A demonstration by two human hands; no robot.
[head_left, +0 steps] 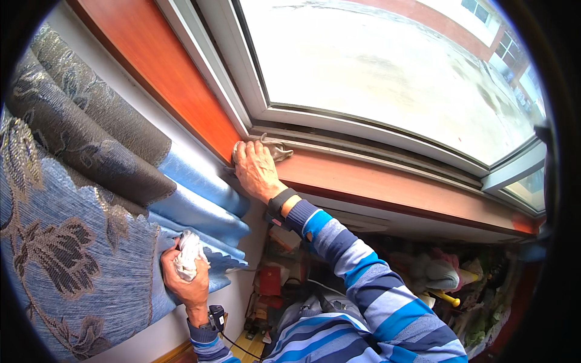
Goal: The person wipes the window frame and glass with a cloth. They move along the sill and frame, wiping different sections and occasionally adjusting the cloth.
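My right hand point(256, 172) presses a grey-brown rag point(277, 149) onto the corner of the wooden window sill point(363, 189), where the sill meets the orange-brown side frame point(175, 60). Its fingers are bent over the cloth, and part of the rag sticks out to the right beside the window track. Lower and to the left, my left hand point(186, 284) grips a crumpled white cloth point(190, 255) in front of the blue curtain point(203, 196). A dark band circles my right wrist.
The white-framed sliding window point(363, 133) stands above the sill, with a pale yard outside. A patterned blue and grey curtain point(78, 242) hangs at the left. Below the sill are a red box point(270, 281), a yellow-handled object point(446, 298) and piled cloths. A black cable runs by my left wrist.
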